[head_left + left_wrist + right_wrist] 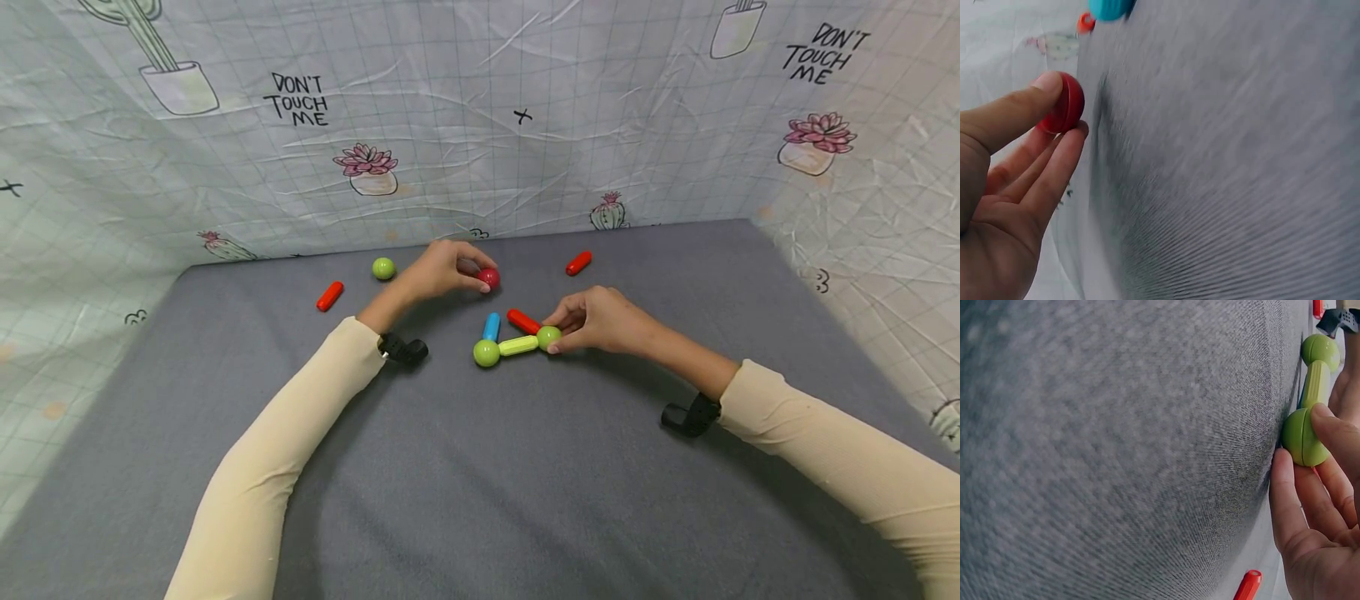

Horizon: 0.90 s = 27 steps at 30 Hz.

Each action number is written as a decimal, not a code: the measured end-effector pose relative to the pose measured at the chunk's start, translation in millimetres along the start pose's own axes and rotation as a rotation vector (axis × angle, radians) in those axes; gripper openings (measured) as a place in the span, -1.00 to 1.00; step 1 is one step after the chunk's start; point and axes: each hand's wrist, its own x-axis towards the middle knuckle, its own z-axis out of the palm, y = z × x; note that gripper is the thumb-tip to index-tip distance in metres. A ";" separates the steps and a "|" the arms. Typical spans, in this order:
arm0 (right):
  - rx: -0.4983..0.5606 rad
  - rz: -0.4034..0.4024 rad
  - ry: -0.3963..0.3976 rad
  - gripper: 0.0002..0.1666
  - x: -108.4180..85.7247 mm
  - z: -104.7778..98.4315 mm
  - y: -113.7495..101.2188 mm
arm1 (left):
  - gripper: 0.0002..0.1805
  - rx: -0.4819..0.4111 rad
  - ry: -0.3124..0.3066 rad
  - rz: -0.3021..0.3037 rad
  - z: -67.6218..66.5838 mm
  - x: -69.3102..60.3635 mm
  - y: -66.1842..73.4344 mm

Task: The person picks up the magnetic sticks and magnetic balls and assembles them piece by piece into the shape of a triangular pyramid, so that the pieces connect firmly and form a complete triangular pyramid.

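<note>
Between thumb and fingers my left hand [438, 271] pinches a red ball [489, 278], seen close up in the left wrist view as a red ball [1067, 105] with a seam. My right hand [600, 320] grips a green ball [549, 337] by its sides. That ball joins a yellow-green rod [519, 346], whose other end meets a second green ball [486, 353]. From the second ball a blue rod [491, 327] points away from me. A red rod [524, 321] reaches the gripped ball, partly behind the right fingers; whether it is attached I cannot tell.
A loose green ball [383, 268] and a red rod [330, 296] lie left of my left forearm and hand. Another red rod [578, 263] lies at the back right. Everything rests on a grey cloth surface [465, 500], with a printed curtain [465, 100] behind.
</note>
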 end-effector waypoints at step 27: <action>0.008 -0.034 -0.002 -0.61 -0.4 3.4 3.1 | -0.64 -0.134 -0.226 0.084 12.2 -19.7 6.7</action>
